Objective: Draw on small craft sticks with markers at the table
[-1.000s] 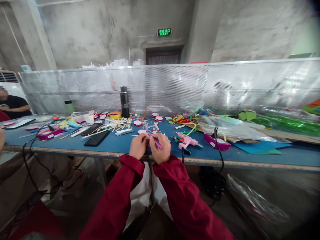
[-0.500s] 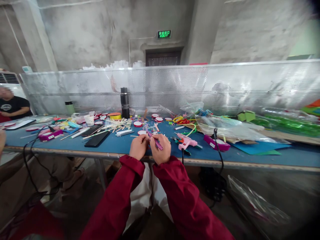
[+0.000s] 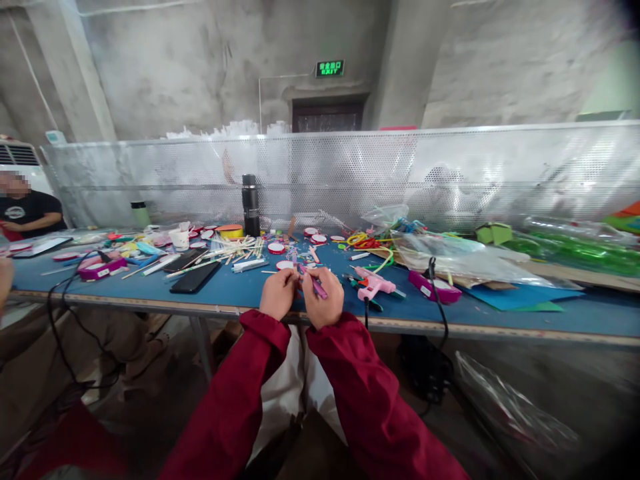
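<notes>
Both hands meet just above the front edge of the blue table (image 3: 240, 288), in dark red sleeves. My right hand (image 3: 324, 300) is closed round a thin purple stick (image 3: 315, 284) that points up and to the left. My left hand (image 3: 278, 293) is curled beside it, fingertips pinching near the stick's upper end; what lies in that pinch is too small to make out. A pink glue gun (image 3: 373, 285) rests on the table just right of my right hand.
Wooden sticks (image 3: 235, 248), red-and-white discs (image 3: 275, 247), a black phone (image 3: 194, 277) and a black flask (image 3: 249, 204) lie left and behind. Plastic bags (image 3: 450, 257) and a magenta case (image 3: 434, 286) sit right. Black cables hang off the front edge. A person in black sits far left.
My hands have stayed together with small shifts of the fingers; the purple stick has tilted slightly. The view has drifted a little.
</notes>
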Demonstrator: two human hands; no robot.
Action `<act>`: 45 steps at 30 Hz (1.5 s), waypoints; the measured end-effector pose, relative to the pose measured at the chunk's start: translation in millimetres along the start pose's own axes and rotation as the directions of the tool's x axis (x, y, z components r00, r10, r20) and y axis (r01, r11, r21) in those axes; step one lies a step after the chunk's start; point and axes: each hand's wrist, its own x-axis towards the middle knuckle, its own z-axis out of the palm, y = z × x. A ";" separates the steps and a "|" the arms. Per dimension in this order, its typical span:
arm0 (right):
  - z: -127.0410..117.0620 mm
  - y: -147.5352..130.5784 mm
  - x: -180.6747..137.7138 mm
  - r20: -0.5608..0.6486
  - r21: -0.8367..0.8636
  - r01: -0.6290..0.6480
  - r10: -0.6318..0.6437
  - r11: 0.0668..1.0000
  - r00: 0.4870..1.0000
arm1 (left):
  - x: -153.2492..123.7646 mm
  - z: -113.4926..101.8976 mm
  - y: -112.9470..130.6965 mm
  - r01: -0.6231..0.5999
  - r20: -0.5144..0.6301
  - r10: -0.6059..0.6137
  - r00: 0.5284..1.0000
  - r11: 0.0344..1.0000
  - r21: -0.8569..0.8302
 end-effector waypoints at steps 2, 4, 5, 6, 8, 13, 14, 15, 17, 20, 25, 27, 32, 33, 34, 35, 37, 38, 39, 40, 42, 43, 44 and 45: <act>-0.4 -0.4 0.2 0.006 0.003 0.007 -0.007 1.000 1.000 | -0.2 0.0 0.2 0.001 -0.001 -0.001 1.000 1.000 -0.002; -0.7 -1.2 0.6 0.021 0.011 0.020 -0.021 1.000 1.000 | -0.6 0.0 0.6 0.002 -0.007 -0.002 1.000 1.000 0.000; -0.8 -1.7 0.8 0.026 0.016 0.025 -0.026 1.000 0.999 | -0.7 -0.1 0.8 0.002 -0.009 -0.002 1.000 1.000 0.000; -0.8 -2.1 0.9 0.029 0.019 0.028 -0.029 0.999 0.999 | -0.9 -0.1 1.0 0.001 -0.012 -0.001 1.000 1.000 0.001; -0.6 -2.5 1.2 0.033 0.026 0.033 -0.034 0.999 0.999 | -1.1 -0.2 1.2 -0.003 -0.015 0.003 1.000 1.000 0.003; 0.3 -1.9 1.3 0.045 0.040 0.042 -0.044 0.998 0.998 | -1.7 -0.1 1.8 -0.011 -0.023 0.011 1.000 1.000 0.013; 0.3 -1.8 1.3 0.045 0.042 0.042 -0.044 0.998 0.998 | -1.9 0.0 1.9 -0.012 -0.023 0.012 1.000 1.000 0.013; 0.4 -1.6 1.3 0.045 0.044 0.043 -0.045 0.998 0.998 | -2.0 -0.1 2.1 -0.013 -0.023 0.013 1.000 1.000 0.014; 0.6 -1.5 1.4 0.046 0.047 0.044 -0.046 0.998 0.998 | -2.2 -0.3 2.4 -0.015 -0.021 0.016 1.000 1.000 0.013; 1.1 -1.3 1.4 0.043 0.049 0.043 -0.046 0.998 0.998 | -2.3 -0.6 2.7 -0.018 -0.020 0.019 1.000 1.000 0.014; 1.4 -1.7 1.6 0.040 0.045 0.040 -0.042 0.998 0.998 | -2.2 -0.3 2.9 -0.018 -0.024 0.018 1.000 1.000 0.011; 1.2 -1.9 1.7 0.041 0.042 0.040 -0.041 0.998 0.998 | -2.0 -0.1 2.7 -0.017 -0.026 0.017 1.000 1.000 0.012; 1.3 -1.7 1.6 0.038 0.036 0.044 -0.046 0.998 0.998 | -1.5 -0.4 2.2 -0.018 -0.020 0.018 1.000 1.000 0.008; 1.4 -1.6 1.4 0.036 0.034 0.045 -0.046 0.998 0.998 | -1.5 -0.5 2.2 -0.017 -0.017 0.017 1.000 1.000 0.005; 1.4 -1.4 1.2 0.033 0.032 0.045 -0.046 0.998 0.998 | -1.3 -0.5 2.2 -0.016 -0.015 0.016 1.000 1.000 0.001; 1.4 -1.3 1.0 0.030 0.029 0.044 -0.045 0.999 0.999 | -1.1 -0.5 2.1 -0.015 -0.012 0.015 1.000 1.000 -0.003; 1.3 -0.8 0.6 0.024 0.023 0.040 -0.041 0.999 0.999 | -0.5 -0.3 1.2 -0.010 -0.008 0.010 1.000 1.000 -0.010; 1.2 -0.5 0.4 0.022 0.019 0.037 -0.037 0.999 0.999 | -0.1 -0.2 0.5 -0.006 -0.008 0.006 1.000 1.000 -0.012; 1.1 -0.1 0.2 0.018 0.014 0.031 -0.032 0.999 0.999 | 0.4 0.0 -0.5 -0.002 -0.009 0.002 1.000 1.000 -0.015; 1.1 0.4 -0.1 0.014 0.009 0.024 -0.024 1.000 1.000 | 0.9 0.3 -1.7 0.002 -0.009 -0.002 1.000 1.000 -0.019; 1.2 1.3 -0.4 0.004 -0.001 0.009 -0.009 1.000 1.000 | 1.9 0.8 -4.1 0.011 -0.006 -0.011 1.000 0.999 -0.031; 1.2 1.6 -0.5 -0.001 -0.004 0.003 -0.003 1.000 1.000 | 2.3 1.1 -5.1 0.015 -0.003 -0.015 1.000 0.999 -0.038; 1.3 1.8 -0.6 -0.005 -0.006 -0.001 0.001 1.000 1.000 | 2.6 1.3 -5.9 0.018 -0.001 -0.018 1.000 0.999 -0.043; 1.3 1.8 -0.6 -0.008 -0.007 -0.002 0.002 1.000 1.000 | 2.8 1.5 -6.4 0.020 -0.001 -0.020 1.000 0.999 -0.047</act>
